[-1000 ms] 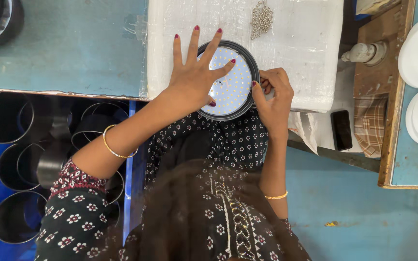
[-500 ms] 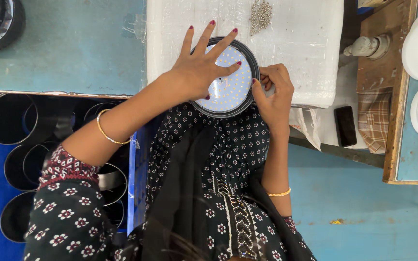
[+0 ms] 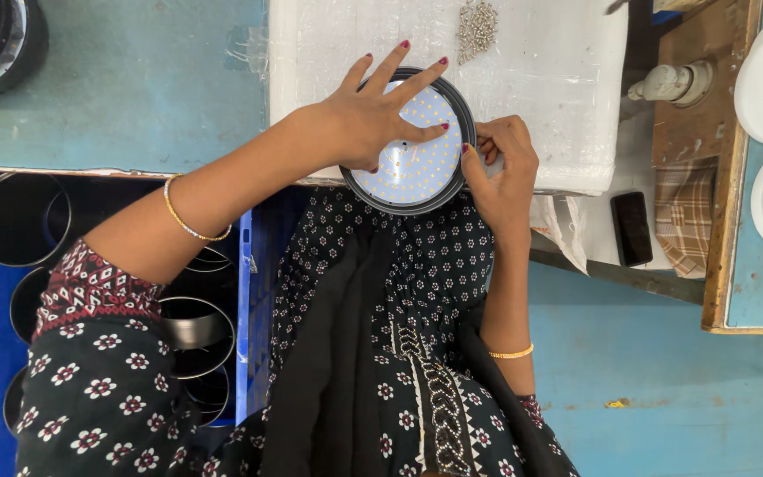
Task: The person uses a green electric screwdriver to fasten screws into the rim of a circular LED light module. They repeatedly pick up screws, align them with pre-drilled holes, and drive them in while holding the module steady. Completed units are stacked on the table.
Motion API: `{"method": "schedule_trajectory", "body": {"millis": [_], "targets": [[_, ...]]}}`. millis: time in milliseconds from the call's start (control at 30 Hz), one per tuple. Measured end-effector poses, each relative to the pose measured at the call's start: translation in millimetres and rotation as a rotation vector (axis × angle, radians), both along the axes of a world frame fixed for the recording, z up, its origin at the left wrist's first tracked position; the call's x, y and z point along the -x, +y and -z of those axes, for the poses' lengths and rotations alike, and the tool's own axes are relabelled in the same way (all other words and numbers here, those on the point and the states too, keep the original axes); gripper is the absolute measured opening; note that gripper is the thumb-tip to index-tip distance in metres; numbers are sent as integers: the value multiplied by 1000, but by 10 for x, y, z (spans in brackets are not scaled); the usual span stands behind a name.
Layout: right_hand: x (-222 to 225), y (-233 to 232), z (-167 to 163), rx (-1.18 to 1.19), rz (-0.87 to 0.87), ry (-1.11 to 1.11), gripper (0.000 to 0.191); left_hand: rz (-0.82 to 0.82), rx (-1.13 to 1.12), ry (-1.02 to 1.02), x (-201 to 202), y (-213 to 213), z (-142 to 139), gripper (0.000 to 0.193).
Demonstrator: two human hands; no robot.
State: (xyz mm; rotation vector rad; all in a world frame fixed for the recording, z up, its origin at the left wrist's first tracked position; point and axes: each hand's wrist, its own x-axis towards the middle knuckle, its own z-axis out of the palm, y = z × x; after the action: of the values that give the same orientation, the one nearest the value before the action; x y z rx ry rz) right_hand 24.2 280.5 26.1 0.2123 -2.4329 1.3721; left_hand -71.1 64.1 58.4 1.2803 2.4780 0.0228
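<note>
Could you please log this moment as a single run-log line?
left hand: spread flat on round LED panel | right hand: pinching panel's right rim | screw pile: apart, on white sheet

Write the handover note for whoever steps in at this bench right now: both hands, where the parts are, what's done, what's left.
Left hand: spread flat on the round white panel dotted with yellow points in its dark metal ring, pinning it to the white foam sheet.
Right hand: fingers pinched at the ring's right edge; what they hold is hidden.
Parts: pile of small silvery screws on the foam above the ring; empty dark rings in the blue crate at left.
Done: panel seated in ring.
Left: work at the right edge appears unfinished.
</note>
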Motion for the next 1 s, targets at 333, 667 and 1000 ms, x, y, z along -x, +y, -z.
{"method": "schedule_trajectory", "body": {"millis": [333,667,1000], "targets": [[1,-5,3,7,-5,11,20,61,1,-24,51,-26,-20,106],[-2,-17,-12,0,-3,8,20,81,-25,-15,40,-49,-61,106],[-9,-26,-48,-19,1,17,17,-44,-355,-87,-17,-240,138,84]]}}
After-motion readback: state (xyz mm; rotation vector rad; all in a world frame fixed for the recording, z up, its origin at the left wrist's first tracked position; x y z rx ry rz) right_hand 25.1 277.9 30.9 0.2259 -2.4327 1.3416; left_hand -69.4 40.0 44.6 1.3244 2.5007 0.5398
